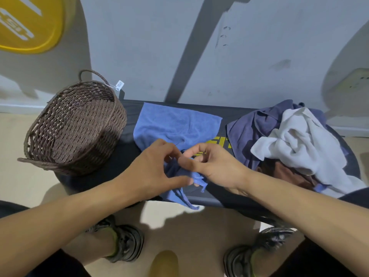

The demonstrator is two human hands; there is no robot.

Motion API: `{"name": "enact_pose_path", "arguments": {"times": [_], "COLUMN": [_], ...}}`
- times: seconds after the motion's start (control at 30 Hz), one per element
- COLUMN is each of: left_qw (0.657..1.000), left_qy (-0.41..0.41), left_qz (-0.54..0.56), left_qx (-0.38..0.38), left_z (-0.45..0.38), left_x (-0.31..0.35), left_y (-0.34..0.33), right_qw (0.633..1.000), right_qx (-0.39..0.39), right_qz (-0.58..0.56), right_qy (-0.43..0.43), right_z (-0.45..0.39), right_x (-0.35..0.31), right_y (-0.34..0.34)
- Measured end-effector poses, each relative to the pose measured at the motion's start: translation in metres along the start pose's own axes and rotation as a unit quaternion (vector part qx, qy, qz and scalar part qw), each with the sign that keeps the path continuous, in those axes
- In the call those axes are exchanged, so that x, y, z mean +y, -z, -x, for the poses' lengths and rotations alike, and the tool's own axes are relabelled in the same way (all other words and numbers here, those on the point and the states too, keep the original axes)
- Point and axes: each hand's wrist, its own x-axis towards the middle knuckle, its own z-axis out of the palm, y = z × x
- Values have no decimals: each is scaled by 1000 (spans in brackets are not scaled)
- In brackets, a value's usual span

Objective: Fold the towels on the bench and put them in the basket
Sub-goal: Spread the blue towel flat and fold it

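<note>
So the blue towel (pixel 175 124) was spread out across the middle of the worktop (pixel 99 180), with its near corner bunched up and trailing over the front edge toward me. I had both hands on that bunched bit: my left hand (pixel 157 166) was pinching the cloth between thumb and fingers, and my right hand (pixel 211 164) was curled right beside it, pinching the same corner, the two nearly touching. The wicker basket (pixel 75 128) sat at the left end of the worktop, tipped toward me, nothing in it that I could see. Over on the right was the pile still to do, a white towel (pixel 295 140) slumped on top of a purplish towel (pixel 251 128). Biggest risk I figured: with both pinches crowded on one corner, lifting would let the rest drag and twist, so the fold would come out crooked. And that dangling part could slip off the edge onto the floor.
</note>
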Motion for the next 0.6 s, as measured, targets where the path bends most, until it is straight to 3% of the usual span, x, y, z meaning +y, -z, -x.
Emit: {"name": "enact_pose_path", "arguments": {"times": [0.1, 0.33, 0.47, 0.6], "left_qw": [996, 986, 953, 972], "left_qy": [-23, 4, 56, 27], "left_qz": [68, 163, 299, 230], "left_qx": [47, 19, -7, -28], "left_z": [3, -5, -9, -8], "left_x": [9, 16, 23, 27], "left_y": [2, 10, 20, 20], "right_qw": [998, 997, 995, 994], "right_qx": [-35, -6, 6, -8], "right_qz": [-44, -10, -1, -48], "right_qy": [-10, 70, 98, 98], "right_z": [11, 31, 33, 37], "right_x": [-5, -22, -28, -27], "right_y": [3, 21, 33, 32]}}
